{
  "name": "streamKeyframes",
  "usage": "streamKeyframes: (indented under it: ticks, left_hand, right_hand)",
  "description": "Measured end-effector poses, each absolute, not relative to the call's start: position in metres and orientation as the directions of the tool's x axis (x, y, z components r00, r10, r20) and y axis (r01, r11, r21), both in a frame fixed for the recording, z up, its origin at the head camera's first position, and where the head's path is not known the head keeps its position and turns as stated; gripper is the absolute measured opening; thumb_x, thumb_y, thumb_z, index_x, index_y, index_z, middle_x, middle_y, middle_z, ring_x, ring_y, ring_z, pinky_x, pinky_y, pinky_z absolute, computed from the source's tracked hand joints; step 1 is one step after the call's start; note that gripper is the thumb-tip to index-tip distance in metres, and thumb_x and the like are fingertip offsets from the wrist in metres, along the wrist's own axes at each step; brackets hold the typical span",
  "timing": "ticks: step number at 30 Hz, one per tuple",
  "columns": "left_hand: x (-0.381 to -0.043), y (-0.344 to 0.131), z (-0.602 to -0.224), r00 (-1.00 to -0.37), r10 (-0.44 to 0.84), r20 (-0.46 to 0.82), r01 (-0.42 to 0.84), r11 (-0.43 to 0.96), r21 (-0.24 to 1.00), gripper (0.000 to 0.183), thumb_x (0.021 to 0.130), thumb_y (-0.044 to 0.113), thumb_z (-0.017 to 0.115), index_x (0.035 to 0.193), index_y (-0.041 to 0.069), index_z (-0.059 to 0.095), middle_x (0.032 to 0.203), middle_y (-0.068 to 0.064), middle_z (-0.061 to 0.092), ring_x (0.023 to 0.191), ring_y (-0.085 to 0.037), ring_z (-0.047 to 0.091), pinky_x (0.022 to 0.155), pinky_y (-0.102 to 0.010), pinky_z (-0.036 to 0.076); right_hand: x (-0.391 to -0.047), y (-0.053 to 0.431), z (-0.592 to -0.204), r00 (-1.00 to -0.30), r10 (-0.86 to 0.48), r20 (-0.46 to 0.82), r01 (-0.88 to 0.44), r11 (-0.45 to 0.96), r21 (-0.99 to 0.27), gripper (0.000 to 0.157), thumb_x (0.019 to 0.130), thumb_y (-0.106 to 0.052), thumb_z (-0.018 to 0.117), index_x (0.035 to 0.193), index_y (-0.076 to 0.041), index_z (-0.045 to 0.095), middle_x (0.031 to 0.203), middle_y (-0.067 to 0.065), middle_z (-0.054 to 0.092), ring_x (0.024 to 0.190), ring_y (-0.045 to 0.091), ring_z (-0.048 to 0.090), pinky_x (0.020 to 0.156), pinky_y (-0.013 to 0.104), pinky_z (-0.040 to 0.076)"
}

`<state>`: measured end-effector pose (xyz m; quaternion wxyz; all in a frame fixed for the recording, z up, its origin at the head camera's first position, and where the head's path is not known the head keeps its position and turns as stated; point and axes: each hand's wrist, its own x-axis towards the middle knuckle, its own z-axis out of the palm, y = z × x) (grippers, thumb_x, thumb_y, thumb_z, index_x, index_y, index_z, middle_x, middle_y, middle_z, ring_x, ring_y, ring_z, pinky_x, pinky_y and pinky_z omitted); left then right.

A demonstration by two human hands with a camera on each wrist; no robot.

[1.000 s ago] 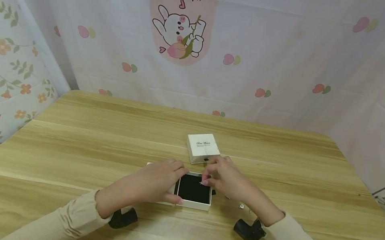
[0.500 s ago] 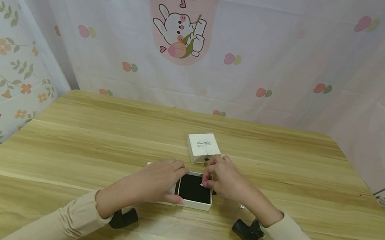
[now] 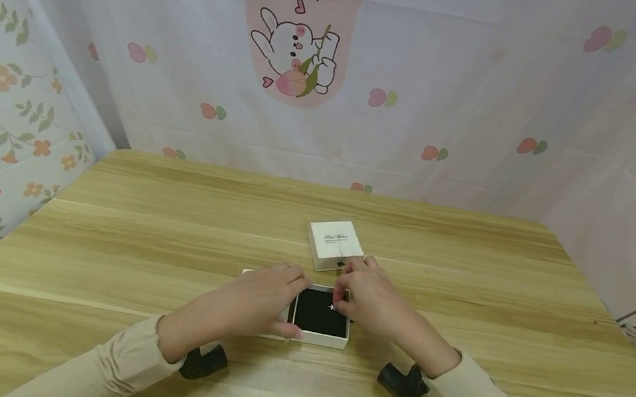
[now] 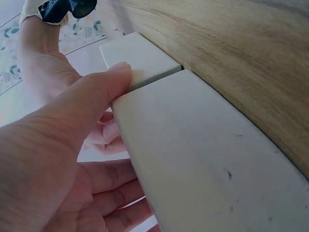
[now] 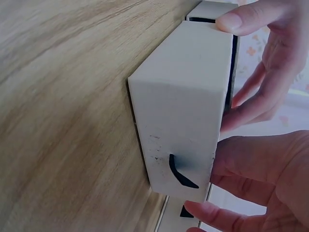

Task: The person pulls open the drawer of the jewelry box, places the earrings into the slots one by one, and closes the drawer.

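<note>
A white jewelry box (image 3: pixel 317 339) lies on the table with its drawer pulled out to the right, showing a black pad (image 3: pixel 317 319). My left hand (image 3: pixel 262 298) holds the box across its width, thumb on the near side and fingers on the far side, and covers most of its sleeve. Over the right part of the pad my right hand (image 3: pixel 371 299) pinches a small silver star-shaped piece (image 3: pixel 332 307). In the right wrist view the drawer's black pull tab (image 5: pixel 179 173) shows on its end wall, and the star-shaped piece is hidden.
A second white box (image 3: pixel 336 240), lettered on top, stands just behind the right fingers. Black wrist camera mounts (image 3: pixel 402 382) hang below both wrists, near the wooden table (image 3: pixel 169 232). A printed curtain (image 3: pixel 461 76) closes off the back.
The right hand and star-shaped piece shift slightly toward me over the pad. The right forearm moves left, and small shiny pieces seen beside it are now hidden. The left hand stays still.
</note>
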<state>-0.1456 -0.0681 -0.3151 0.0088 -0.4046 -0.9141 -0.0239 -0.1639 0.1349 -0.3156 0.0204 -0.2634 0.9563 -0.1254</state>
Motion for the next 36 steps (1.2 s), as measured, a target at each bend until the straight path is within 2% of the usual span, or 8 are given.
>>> streamKeyframes:
  ticks: [6, 22, 36]
  left_hand:
    - [-0.146, -0.068, -0.316, -0.672, 0.74, 0.041, 0.741, 0.671, 0.035, 0.066, 0.08, 0.049, 0.066, 0.124, 0.002, 0.053, 0.116, -0.006, 0.055, 0.107, -0.018, 0.052, 0.092, -0.031, 0.045]
    - [-0.146, -0.069, -0.317, -0.669, 0.742, 0.044, 0.744, 0.668, 0.03, 0.065, 0.08, 0.048, 0.066, 0.123, 0.001, 0.054, 0.115, -0.006, 0.055, 0.107, -0.018, 0.052, 0.093, -0.031, 0.045]
    - [-0.147, -0.069, -0.318, -0.669, 0.742, 0.04, 0.743, 0.669, 0.033, 0.066, 0.08, 0.049, 0.066, 0.124, 0.002, 0.053, 0.116, -0.006, 0.055, 0.108, -0.018, 0.051, 0.094, -0.032, 0.045]
  right_hand:
    - [-0.162, 0.133, -0.317, -0.874, -0.485, 0.037, -0.48, 0.846, -0.231, 0.019, 0.074, -0.014, 0.076, 0.062, -0.02, 0.063, 0.091, 0.001, 0.053, 0.088, 0.021, 0.042, 0.079, 0.036, 0.037]
    - [-0.162, 0.132, -0.315, -0.88, -0.474, 0.019, -0.463, 0.85, -0.25, 0.02, 0.075, -0.012, 0.075, 0.062, -0.018, 0.062, 0.091, 0.0, 0.053, 0.086, 0.019, 0.042, 0.073, 0.032, 0.038]
    - [-0.158, 0.14, -0.305, -0.885, -0.465, 0.032, -0.449, 0.832, -0.324, 0.011, 0.08, -0.012, 0.072, 0.074, -0.017, 0.064, 0.096, 0.001, 0.056, 0.09, 0.02, 0.045, 0.075, 0.033, 0.04]
